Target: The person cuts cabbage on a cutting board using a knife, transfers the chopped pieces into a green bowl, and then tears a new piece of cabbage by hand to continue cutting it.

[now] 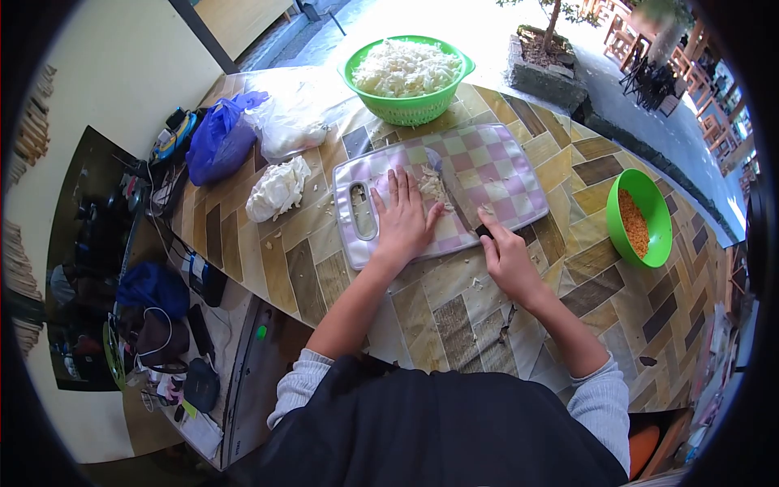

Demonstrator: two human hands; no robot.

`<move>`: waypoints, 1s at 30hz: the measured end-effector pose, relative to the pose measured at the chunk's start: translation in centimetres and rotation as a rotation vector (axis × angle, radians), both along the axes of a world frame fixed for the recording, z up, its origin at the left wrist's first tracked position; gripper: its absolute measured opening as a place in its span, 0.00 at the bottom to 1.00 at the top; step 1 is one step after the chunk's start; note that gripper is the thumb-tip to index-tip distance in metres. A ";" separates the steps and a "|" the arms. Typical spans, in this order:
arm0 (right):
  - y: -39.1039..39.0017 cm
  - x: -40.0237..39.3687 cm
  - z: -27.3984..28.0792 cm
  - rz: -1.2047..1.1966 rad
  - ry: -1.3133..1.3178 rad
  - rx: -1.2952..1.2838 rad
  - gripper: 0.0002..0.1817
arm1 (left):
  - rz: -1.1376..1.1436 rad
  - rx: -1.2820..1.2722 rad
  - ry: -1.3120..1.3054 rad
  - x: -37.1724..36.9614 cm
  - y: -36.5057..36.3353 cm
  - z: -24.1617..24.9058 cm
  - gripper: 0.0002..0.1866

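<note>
My left hand (401,221) lies flat on a checkered pink-and-white cutting board (505,174), its fingers stretched out and slightly apart. Just right of its fingertips is a small heap of pale shredded vegetable (436,188), which looks like cabbage. My right hand (509,258) is closed around the black handle of a knife (459,197) at the board's near edge. The blade points away from me across the board, beside the shreds. Beyond the board stands a green colander (406,105) heaped with the same pale shreds.
A green bowl (659,217) holding orange crumbs (632,223) stands to the right. Left of the board lie a crumpled white bundle (277,189), a white plastic bag (290,130) and a blue plastic bag (217,146). Scraps dot the wood-patterned tabletop (304,272).
</note>
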State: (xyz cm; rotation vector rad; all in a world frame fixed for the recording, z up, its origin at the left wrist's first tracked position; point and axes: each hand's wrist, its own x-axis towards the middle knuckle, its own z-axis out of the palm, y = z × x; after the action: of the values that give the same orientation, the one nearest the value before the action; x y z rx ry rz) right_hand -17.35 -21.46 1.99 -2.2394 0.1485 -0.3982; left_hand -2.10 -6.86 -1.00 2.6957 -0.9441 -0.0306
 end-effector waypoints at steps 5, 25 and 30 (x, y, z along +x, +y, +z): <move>1.2 -0.7 0.2 0.028 0.047 0.101 0.24 | -0.018 -0.078 0.002 0.1 -0.1 -0.6 0.39; 4.4 -1.5 3.0 -0.027 0.185 0.790 0.25 | -0.009 -0.180 0.005 0.0 0.1 2.5 0.35; 4.8 -0.9 5.6 0.014 0.148 0.779 0.24 | 0.014 -0.187 -0.068 0.2 0.9 5.6 0.35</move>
State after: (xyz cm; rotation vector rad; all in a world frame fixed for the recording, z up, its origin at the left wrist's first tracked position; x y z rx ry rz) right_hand -18.25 -16.70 7.55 -1.4953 0.3071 -0.1259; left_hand -1.86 -5.98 4.58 2.5445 -0.9001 0.1460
